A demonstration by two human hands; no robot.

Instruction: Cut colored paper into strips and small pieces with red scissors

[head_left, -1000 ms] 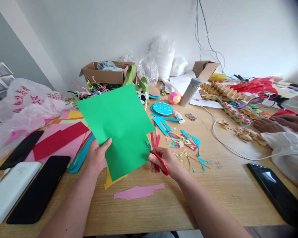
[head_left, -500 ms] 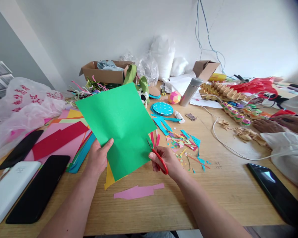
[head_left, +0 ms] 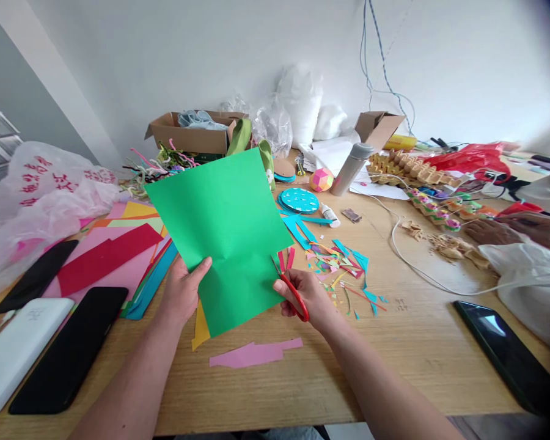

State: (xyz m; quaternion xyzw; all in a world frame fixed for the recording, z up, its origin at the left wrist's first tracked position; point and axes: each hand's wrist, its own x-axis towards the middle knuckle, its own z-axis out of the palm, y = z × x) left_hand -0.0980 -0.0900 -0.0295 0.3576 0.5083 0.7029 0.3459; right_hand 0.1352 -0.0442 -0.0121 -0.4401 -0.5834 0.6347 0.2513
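Between both hands, a green sheet of paper [head_left: 224, 238] is held up at a tilt above the table. My left hand [head_left: 186, 284] is closed on its lower left edge, thumb on the front. In my right hand [head_left: 307, 293] is a pair of red-handled scissors [head_left: 297, 297], their blades at the sheet's right side. Whether the blades are apart is hard to see. Below the sheet, a yellow piece of paper [head_left: 200, 330] shows partly. A pink paper offcut [head_left: 256, 353] lies in front, and colourful scraps [head_left: 337, 263] lie beyond my right hand.
Coloured papers [head_left: 110, 256], a white power bank [head_left: 25, 333] and a black phone [head_left: 71, 351] lie left. Blue discs [head_left: 299, 200], a glue bottle [head_left: 330, 215] and a grey flask [head_left: 352, 169] stand farther back. Another person's hands [head_left: 499, 229] work at right, near a phone [head_left: 499, 354].
The green sheet has shifted slightly right and turned a little in my left hand. My right hand and the scissors have barely moved.
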